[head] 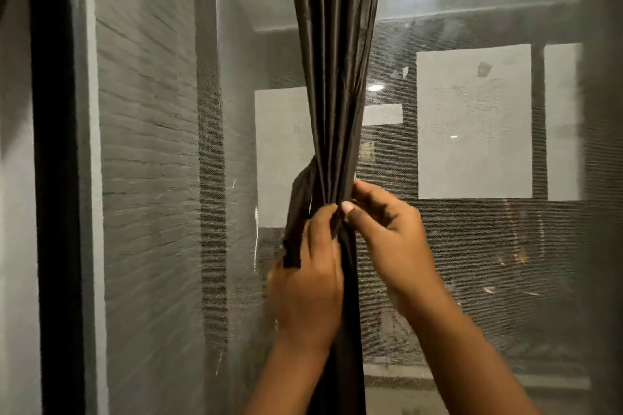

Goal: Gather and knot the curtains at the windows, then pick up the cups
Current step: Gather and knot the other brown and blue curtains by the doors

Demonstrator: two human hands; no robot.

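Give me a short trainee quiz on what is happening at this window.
1. True or false: both hands grip the curtain.
2. What covers the window behind the curtain? A) wooden shutters B) fine mesh C) paper blinds
3. Fill in: the curtain is gathered into a narrow ____ that hangs from above.

Key
1. True: the left hand and the right hand both hold the cloth where it is pinched together.
2. B: mesh spans the window.
3. Bundle; no finished knot shows yet, only a fold looping out on the left.
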